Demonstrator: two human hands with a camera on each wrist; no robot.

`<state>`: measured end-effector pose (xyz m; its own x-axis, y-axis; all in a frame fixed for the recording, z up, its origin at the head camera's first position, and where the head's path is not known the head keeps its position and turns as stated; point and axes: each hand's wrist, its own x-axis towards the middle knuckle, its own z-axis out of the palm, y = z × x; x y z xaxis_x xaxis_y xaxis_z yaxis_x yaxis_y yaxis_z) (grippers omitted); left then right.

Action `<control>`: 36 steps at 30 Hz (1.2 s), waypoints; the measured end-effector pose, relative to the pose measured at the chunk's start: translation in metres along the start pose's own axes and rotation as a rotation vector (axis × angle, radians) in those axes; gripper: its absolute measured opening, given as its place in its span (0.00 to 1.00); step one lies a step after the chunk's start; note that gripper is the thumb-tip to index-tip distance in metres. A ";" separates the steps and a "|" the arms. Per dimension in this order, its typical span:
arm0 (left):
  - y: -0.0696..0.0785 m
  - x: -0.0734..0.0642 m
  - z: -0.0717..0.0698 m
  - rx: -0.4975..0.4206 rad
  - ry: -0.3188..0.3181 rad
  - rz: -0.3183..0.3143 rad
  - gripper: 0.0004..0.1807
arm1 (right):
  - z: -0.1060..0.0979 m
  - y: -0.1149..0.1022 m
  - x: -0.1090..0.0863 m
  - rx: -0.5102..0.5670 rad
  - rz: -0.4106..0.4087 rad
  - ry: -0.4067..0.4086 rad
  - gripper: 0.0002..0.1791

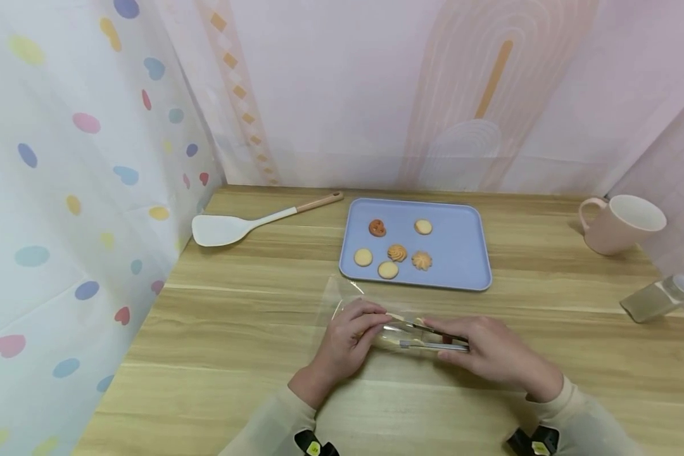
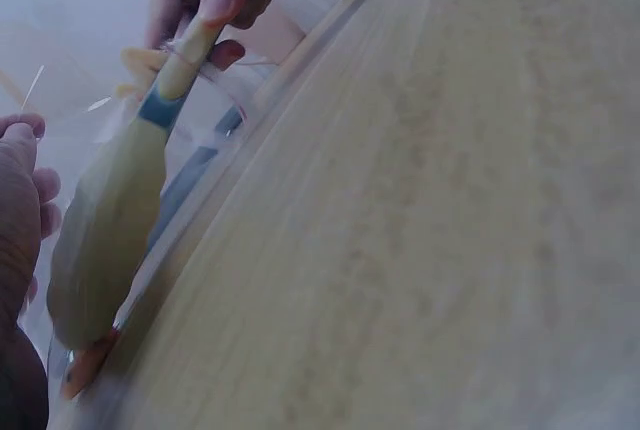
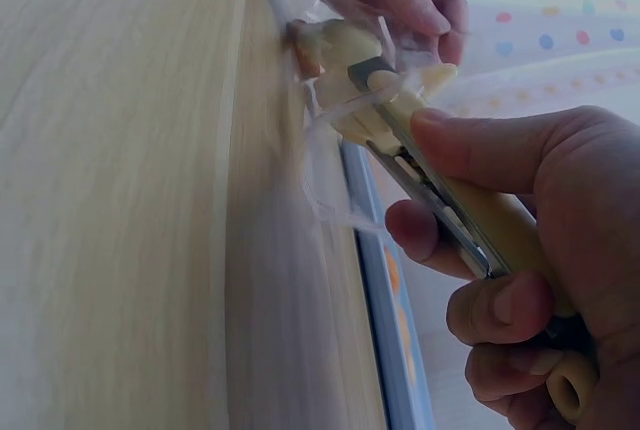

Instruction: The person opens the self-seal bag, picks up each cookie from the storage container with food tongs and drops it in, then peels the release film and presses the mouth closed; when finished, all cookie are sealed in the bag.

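Observation:
My right hand [image 1: 487, 348] grips a pair of tongs [image 1: 436, 346] with cream tips and metal-trimmed arms. Thumb and fingers wrap its handles in the right wrist view. The tips reach left into a clear plastic bag [image 1: 333, 297] on the near side of the tray. At the far end of the tips, an orange-brown piece [image 2: 90, 365] shows in the left wrist view, partly hidden by the tongs. My left hand [image 1: 348, 339] pinches the bag's edge beside its mouth. Much of the bag lies behind the left hand in the head view.
A blue tray [image 1: 462, 253] beyond the hands bears several cookies [image 1: 397, 253]. Left of it lies a white spatula [image 1: 222, 231] with a wooden-coloured handle. At the right are a pink mug [image 1: 618, 225] and a tilted clear jar [image 1: 658, 297]. Curtains [image 1: 330, 95] stand behind the table.

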<state>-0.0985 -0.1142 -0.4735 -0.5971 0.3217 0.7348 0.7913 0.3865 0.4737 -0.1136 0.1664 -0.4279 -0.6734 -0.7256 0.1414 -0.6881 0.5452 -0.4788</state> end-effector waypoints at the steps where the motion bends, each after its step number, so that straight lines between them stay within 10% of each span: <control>1: 0.001 0.000 0.000 0.007 -0.005 -0.003 0.08 | 0.001 -0.001 0.001 0.002 0.004 0.001 0.29; 36: 0.003 -0.005 -0.004 0.137 0.001 -0.005 0.09 | 0.009 -0.006 0.013 0.022 -0.037 0.002 0.30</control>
<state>-0.0929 -0.1182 -0.4736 -0.6005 0.3185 0.7335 0.7631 0.5024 0.4066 -0.1159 0.1495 -0.4311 -0.6483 -0.7442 0.1609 -0.7062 0.5087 -0.4925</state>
